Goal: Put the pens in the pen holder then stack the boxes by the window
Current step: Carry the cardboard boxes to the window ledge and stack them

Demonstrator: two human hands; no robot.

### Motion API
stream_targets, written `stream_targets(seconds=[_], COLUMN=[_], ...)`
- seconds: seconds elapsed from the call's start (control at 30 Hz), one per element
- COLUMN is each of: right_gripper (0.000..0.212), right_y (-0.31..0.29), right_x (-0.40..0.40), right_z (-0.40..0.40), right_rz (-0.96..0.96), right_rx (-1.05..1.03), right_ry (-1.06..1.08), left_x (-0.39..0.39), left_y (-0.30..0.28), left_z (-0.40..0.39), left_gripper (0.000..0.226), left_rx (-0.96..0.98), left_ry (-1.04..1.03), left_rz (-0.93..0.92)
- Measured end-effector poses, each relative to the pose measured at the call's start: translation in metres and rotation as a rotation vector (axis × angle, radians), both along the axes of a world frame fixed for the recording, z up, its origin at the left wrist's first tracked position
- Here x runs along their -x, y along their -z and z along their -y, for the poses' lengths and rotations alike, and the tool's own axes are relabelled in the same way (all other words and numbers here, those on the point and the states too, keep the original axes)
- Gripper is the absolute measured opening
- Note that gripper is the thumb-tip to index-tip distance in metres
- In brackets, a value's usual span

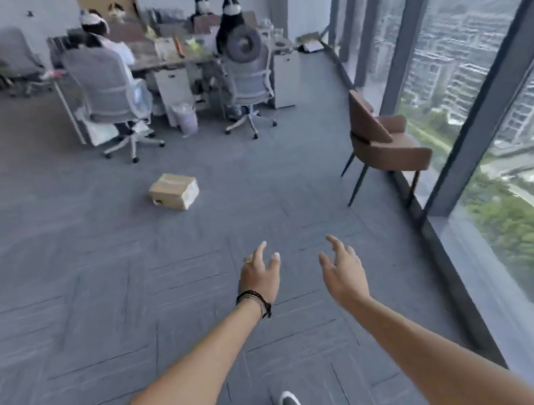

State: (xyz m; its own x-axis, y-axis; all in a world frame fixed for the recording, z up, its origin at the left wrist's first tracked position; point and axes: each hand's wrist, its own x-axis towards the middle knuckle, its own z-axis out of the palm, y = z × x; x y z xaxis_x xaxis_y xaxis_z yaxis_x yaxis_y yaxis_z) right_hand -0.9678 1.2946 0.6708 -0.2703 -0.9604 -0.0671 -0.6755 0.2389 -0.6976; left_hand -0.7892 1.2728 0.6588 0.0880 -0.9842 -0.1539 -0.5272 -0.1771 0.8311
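Box point(174, 191) lies well beyond both empty hands point(300, 273).

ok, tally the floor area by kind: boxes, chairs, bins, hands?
Cardboard box: 1
Grey office chairs: 2, one on the left and one on the right
Brown chair by the window: 1
Waste bin: 1
Hands: 2, left hand and right hand, both empty
Total: 7
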Motion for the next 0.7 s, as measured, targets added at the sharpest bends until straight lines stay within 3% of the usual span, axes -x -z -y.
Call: stream_targets(seconds=[0.43, 0.7], right_gripper=[0.052, 0.052], right_y=[0.033, 0.031], right_x=[-0.181, -0.265], right_z=[0.309, 0.459], right_rz=[0.035, 0.016], right_rx=[-0.047, -0.037], right_ry=[-0.381, -0.472], left_x=[-0.198, -0.277], left_y=[0.018, 0.014], left_z=[0.243, 0.380], left_gripper=[0.056, 0.057], left_rx=[-0.072, -0.081], left_ry=[-0.332, -0.395], left_rz=[0.098, 0.144])
